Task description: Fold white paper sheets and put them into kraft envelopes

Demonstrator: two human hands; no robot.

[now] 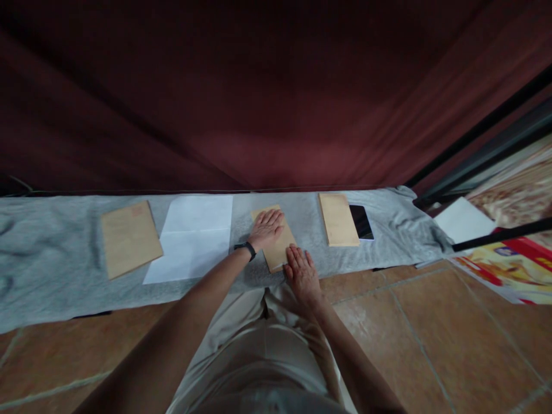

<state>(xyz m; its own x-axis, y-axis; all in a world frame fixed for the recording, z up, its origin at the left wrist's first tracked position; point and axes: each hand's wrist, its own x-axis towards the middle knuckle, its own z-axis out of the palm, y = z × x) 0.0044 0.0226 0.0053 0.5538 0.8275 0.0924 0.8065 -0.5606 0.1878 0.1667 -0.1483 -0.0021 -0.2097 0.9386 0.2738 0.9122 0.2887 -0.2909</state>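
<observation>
A brown paper envelope lies slanted on the grey cloth in front of me. My left hand, with a dark band at the wrist, rests flat on its upper part, fingers stretched out. At its lower right edge, my right hand lies with fingers extended, the fingertips touching the envelope. Left of my hands are white paper sheets with a crease across them. A larger brown envelope with a faint reddish mark overlaps their left edge. To the right sits a stack of brown envelopes.
A dark-screened phone lies partly under the stack. Grey cloth covers the long narrow surface, with a dark red curtain behind it. At right are black bars, a white sheet and a colourful printed box. Tiled floor lies below.
</observation>
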